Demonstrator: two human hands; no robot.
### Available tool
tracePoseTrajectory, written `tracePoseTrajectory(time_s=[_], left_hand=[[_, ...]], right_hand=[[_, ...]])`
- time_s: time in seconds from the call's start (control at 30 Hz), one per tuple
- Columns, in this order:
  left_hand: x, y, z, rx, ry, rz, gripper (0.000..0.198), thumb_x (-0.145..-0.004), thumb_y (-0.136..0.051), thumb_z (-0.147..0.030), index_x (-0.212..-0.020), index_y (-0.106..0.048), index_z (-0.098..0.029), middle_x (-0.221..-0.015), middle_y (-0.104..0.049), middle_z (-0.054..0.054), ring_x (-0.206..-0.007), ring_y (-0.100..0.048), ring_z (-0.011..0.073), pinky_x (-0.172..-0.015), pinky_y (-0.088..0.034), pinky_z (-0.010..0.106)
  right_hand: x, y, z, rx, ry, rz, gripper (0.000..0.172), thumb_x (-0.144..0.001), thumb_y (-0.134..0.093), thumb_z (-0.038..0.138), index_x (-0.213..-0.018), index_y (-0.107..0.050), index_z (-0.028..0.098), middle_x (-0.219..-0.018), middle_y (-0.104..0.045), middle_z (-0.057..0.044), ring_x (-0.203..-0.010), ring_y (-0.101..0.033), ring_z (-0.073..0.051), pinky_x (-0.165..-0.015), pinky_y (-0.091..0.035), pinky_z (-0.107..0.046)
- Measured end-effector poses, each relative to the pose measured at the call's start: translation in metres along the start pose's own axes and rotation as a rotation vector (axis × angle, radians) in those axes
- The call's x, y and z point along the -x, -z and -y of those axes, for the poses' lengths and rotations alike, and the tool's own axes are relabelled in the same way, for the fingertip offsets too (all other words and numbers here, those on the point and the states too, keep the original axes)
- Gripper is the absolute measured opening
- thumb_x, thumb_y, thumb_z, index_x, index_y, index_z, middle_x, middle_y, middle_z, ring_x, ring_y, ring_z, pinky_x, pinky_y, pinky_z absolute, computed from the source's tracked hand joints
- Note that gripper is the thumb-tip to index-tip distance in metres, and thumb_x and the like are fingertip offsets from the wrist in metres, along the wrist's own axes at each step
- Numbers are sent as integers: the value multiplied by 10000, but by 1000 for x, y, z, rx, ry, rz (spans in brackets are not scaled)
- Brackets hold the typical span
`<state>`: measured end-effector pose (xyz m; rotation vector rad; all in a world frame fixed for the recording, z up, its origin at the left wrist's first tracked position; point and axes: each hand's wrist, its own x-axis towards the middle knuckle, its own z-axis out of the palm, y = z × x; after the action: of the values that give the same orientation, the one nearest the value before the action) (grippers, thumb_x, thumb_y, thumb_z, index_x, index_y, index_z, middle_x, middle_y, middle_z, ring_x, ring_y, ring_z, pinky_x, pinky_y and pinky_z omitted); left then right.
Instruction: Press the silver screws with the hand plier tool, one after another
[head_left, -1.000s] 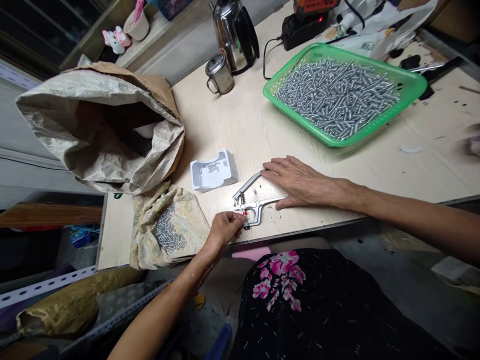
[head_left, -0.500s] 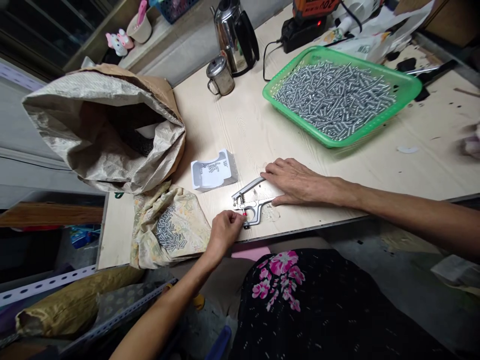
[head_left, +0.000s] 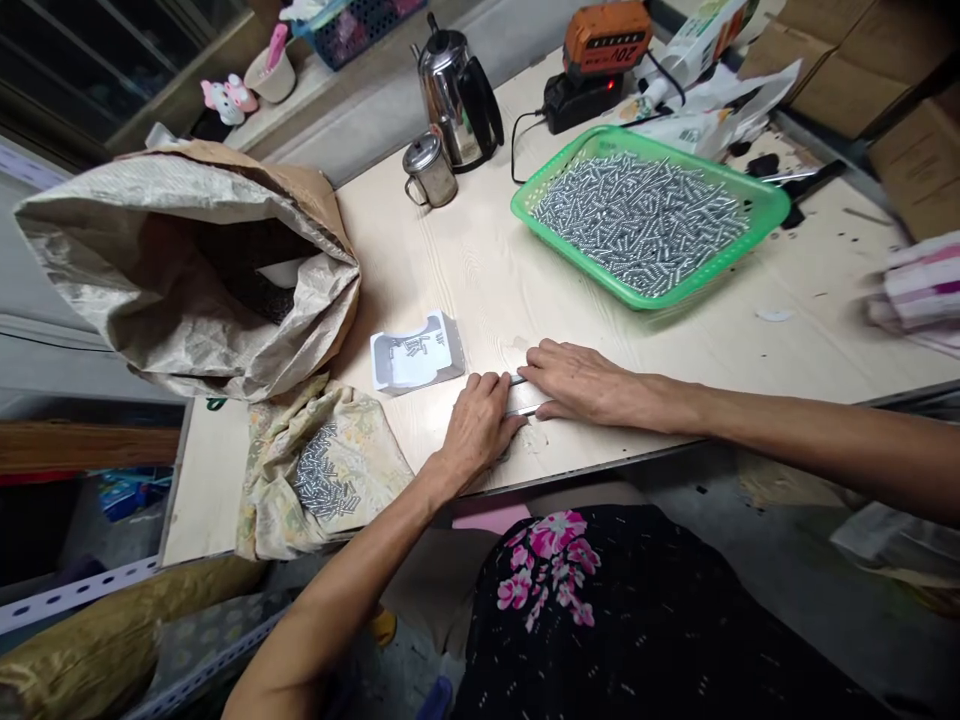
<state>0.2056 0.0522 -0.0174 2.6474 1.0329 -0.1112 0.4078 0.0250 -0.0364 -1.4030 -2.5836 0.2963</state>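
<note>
Nearest the viewer, black floral fabric (head_left: 555, 560) lies below the edge of the table (head_left: 487, 270). Just beyond that edge, the left hand (head_left: 477, 418) curls down over one end of a two-handled metal tool (head_left: 523, 411); whether its fingertips pinch anything smaller cannot be told. The right hand (head_left: 589, 388) bridges the opposite end, fingers at the upper handle and thumb by the lower. The tool lies on the table, visible only between the hands. Pressing the handles unevenly could skew the tool, and a fingertip between them could be pinched; with the working end covered, misalignment there might go unnoticed. To the left, a patterned cloth (head_left: 379, 455) holds small metal pieces (head_left: 322, 480); a jolt from the forearm could scatter them. Beyond the left hand sits a white tray (head_left: 452, 345), near enough to be knocked by a slipping hand. Farther off stands a green basket (head_left: 761, 210) of similar pieces.
</note>
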Motion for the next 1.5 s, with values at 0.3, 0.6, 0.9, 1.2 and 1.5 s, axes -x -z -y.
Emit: tracePoseTrajectory(time_s=[0.3, 0.6, 0.9, 1.2, 1.5], left_hand=[[-1, -8, -5, 29, 67, -34, 121, -937, -566, -269, -975, -639, -179, -939, -628, 81, -967, -550, 250, -833, -491, 381], [58, 2, 22, 200, 447, -291, 262, -873, -635, -421, -895, -705, -169, -950, -628, 95, -978, -582, 250, -835, -476, 358], [47, 2, 26, 351, 668, 107, 297, -712, -729, -383, -513, -619, -192, -490, -525, -17, -526, -487, 144, -542, -276, 252], [75, 59, 46, 292, 441, -158, 144, -793, -699, -305, -720, -750, -192, -740, -686, 57, -666, -596, 172, -637, -413, 266], [147, 100, 120, -157, 587, -297, 164, -847, -608, -203, -744, -734, -183, -776, -667, 80, -784, -591, 202, -708, -432, 303]], right_hand=[[1, -16, 17, 50, -13, -22, 198, -926, -449, 87, -837, -601, 178, -819, -623, -68, -790, -524, -197, -682, -400, -318], [28, 0, 9, -83, -33, -161, 474, -923, -583, 427, -1278, -529, 117, -1277, -567, -192, -1148, -514, -303, -898, -444, -425], [26, -38, 33, -47, -43, -200, 142, -962, -492, 220, -891, -607, 173, -874, -612, -68, -813, -525, -207, -697, -359, -331], [28, -44, 24, -97, -41, -256, 201, -990, -436, 222, -842, -569, 191, -818, -578, -49, -780, -508, -203, -706, -359, -334], [35, -60, 16, -163, -51, -244, 178, -975, -454, 318, -887, -588, 241, -836, -610, -94, -801, -544, -264, -709, -395, -422]])
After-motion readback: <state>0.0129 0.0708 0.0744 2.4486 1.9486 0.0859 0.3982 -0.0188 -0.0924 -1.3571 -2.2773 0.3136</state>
